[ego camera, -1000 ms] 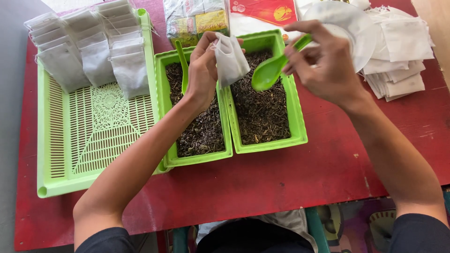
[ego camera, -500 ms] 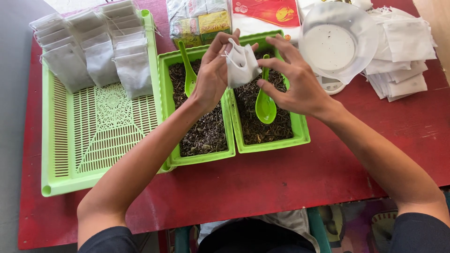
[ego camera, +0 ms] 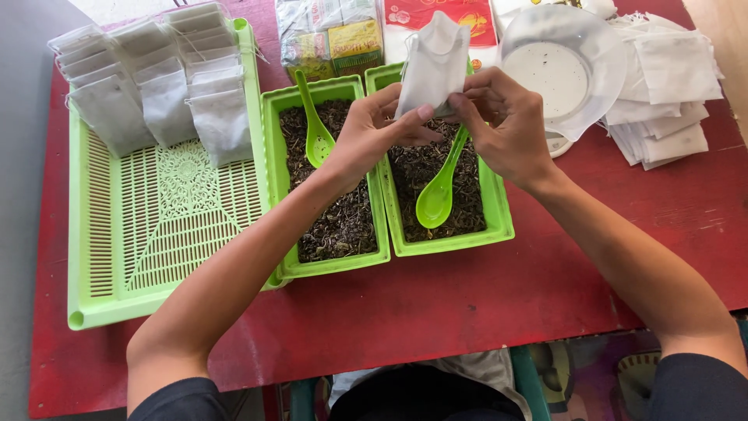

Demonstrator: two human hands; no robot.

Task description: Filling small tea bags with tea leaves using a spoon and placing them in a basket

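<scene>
My left hand [ego camera: 372,134] and my right hand [ego camera: 505,125] both pinch a small white filter bag [ego camera: 433,64], held upright above the right green tray [ego camera: 499,228] of dark loose tea. A green spoon [ego camera: 438,193] lies in that tray below my right hand, its handle tucked under my fingers. A second green spoon [ego camera: 315,132] rests in the left green tray [ego camera: 335,265] of tea, next to my left wrist.
A large green slotted tray [ego camera: 156,226] at left carries rows of filled white bags [ego camera: 156,86]. A clear dish on a small scale [ego camera: 555,76] and a heap of empty white bags [ego camera: 662,93] lie at right. Printed packets [ego camera: 335,35] sit at the back of the red table [ego camera: 545,288].
My right hand has set the green spoon down in the right tray and come to the bag. Both hands now hold the bag, raised a little higher.
</scene>
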